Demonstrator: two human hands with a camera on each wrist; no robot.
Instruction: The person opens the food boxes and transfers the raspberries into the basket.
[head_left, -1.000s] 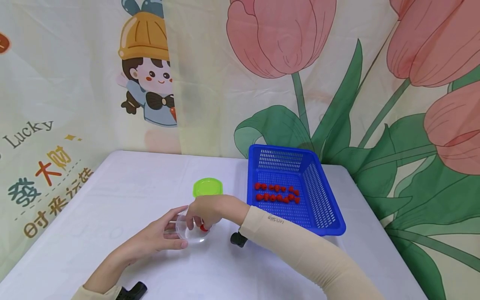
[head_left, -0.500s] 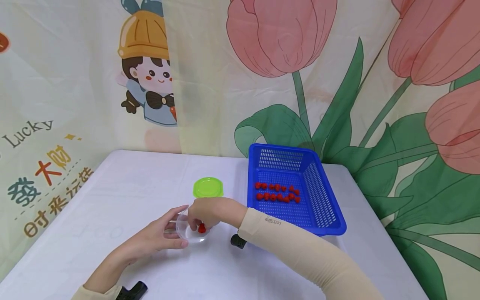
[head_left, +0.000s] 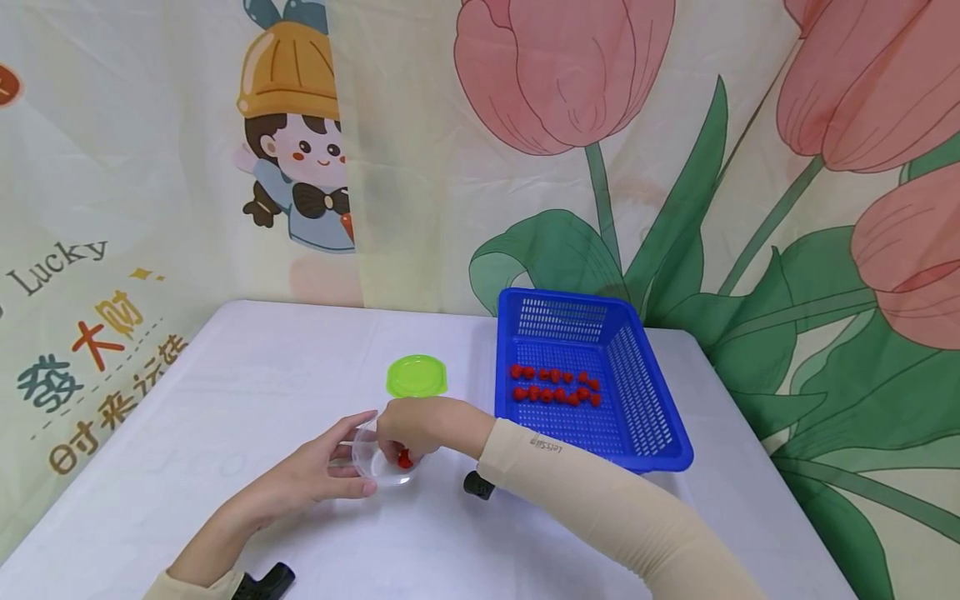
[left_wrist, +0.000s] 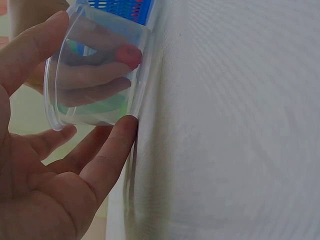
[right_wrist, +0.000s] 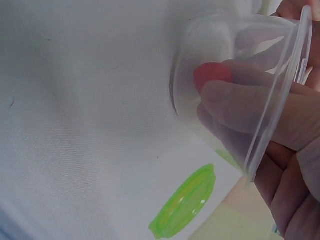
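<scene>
A clear plastic tub [head_left: 382, 478] stands on the white-covered table. My left hand [head_left: 303, 477] holds it from the left, thumb and fingers spread round its wall. From above, my right hand [head_left: 420, 423] reaches into the tub. Between its thumb and fingers is a small red rounded piece [right_wrist: 210, 75], low inside near the bottom. Through the tub wall in the left wrist view, the same red piece [left_wrist: 129, 56] shows beside the fingertips. In the head view the right hand hides part of the tub.
Behind the tub lies a green lid [head_left: 416, 377]. To the right stands a blue mesh basket [head_left: 663, 408], where several similar red pieces [head_left: 547, 395] lie in two rows. A printed cloth backdrop hangs behind the table.
My right hand's fingers have shifted slightly inside the tub, and more of the red piece shows than a second ago. The left hand and tub have stayed put.
</scene>
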